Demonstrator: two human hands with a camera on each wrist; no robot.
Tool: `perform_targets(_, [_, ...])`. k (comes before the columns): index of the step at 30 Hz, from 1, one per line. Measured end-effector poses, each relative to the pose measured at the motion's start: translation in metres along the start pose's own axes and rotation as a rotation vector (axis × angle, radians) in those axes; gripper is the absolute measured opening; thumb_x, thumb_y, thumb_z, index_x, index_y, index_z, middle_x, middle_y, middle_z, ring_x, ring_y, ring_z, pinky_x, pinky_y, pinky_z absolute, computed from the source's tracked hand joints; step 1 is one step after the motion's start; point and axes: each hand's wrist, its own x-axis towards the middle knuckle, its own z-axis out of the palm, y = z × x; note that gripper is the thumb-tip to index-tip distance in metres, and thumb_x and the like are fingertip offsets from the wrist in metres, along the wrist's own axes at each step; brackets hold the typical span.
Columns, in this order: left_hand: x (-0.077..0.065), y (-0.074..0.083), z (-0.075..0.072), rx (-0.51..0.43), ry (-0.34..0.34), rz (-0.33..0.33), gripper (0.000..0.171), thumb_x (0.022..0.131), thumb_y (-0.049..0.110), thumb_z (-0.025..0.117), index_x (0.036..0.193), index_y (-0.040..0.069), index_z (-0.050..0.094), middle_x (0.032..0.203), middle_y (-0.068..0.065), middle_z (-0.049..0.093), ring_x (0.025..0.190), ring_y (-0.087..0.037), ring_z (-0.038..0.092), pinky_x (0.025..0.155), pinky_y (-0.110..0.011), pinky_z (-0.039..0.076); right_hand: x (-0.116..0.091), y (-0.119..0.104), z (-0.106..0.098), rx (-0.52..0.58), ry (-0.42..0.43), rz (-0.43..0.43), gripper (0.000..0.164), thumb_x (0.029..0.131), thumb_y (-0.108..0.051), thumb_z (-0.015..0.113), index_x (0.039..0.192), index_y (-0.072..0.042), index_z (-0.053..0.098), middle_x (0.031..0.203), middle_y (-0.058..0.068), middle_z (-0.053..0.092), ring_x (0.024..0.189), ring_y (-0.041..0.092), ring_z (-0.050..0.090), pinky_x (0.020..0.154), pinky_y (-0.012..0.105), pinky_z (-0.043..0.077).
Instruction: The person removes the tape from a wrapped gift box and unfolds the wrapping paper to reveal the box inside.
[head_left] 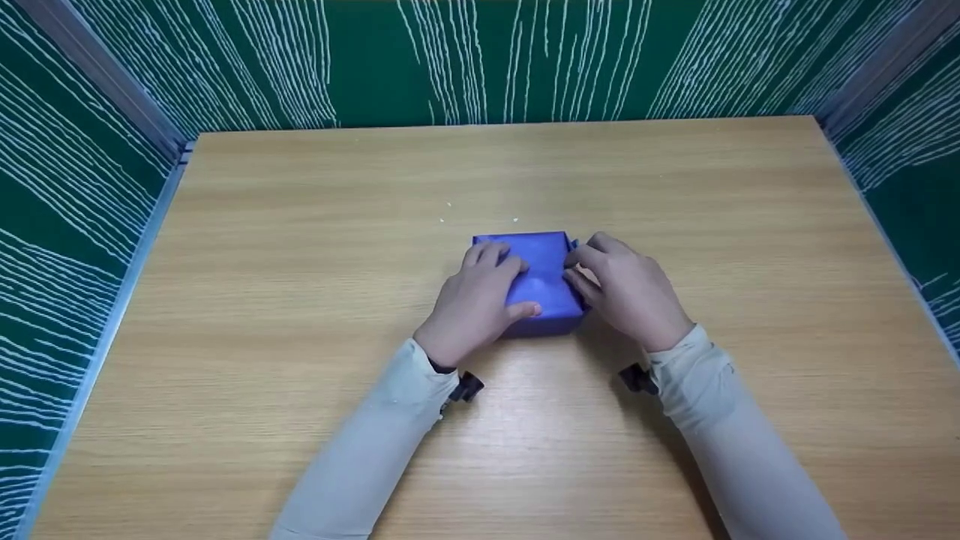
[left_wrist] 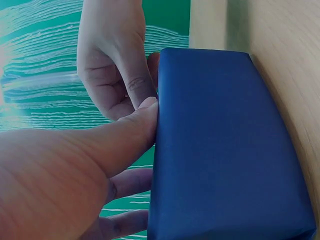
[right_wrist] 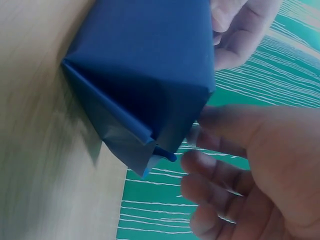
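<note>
lt wood tbl, blue wrapped box on it, few wht specks

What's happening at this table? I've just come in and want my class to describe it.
A person is handling a blue wrapped package on a wooden table. Their left hand rests on top of it. Their right hand is at the end on its own side; whether it pinches the paper is unclear. At that end, a folded flap sticks out, so the end isn't folded flat yet.
</note>
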Motion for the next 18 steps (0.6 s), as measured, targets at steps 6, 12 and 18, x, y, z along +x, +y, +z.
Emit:
perform_targets(6, [-0.0004, -0.0004, 0.0001, -0.011, 0.004, 0.006, 0.064, 0.095, 0.053, 0.07, 0.143, 0.014, 0.059, 0.16, -0.014, 0.04, 0.152, -0.035, 0.029, 0.11, -0.053, 0.045, 0.0007, 0.0005, 0.0011, 0.022, 0.031, 0.012, 0.008, 0.096, -0.011, 0.073, 0.102, -0.005, 0.073, 0.097, 0.012, 0.067, 0.078, 0.027, 0.065, 0.064, 0.046, 0.055])
perform_targets(12, [-0.0005, -0.0007, -0.0001, -0.012, -0.001, 0.003, 0.064, 0.095, 0.053, 0.069, 0.144, 0.014, 0.058, 0.16, -0.014, 0.04, 0.152, -0.035, 0.029, 0.11, -0.054, 0.045, 0.0011, 0.0007, 0.002, 0.049, 0.051, 0.02, 0.005, 0.095, -0.004, 0.072, 0.1, -0.004, 0.074, 0.091, 0.011, 0.068, 0.077, 0.027, 0.066, 0.065, 0.045, 0.057])
perform_targets(18, [-0.0008, -0.0015, 0.0006, -0.017, 0.011, 0.008, 0.062, 0.094, 0.053, 0.071, 0.142, 0.014, 0.06, 0.159, -0.014, 0.042, 0.152, -0.034, 0.03, 0.109, -0.054, 0.045, 0.0007, 0.0012, 0.0028, 0.09, 0.068, 0.036, 0.005, 0.095, 0.0, 0.07, 0.097, -0.003, 0.073, 0.085, 0.009, 0.064, 0.071, 0.024, 0.06, 0.061, 0.04, 0.051])
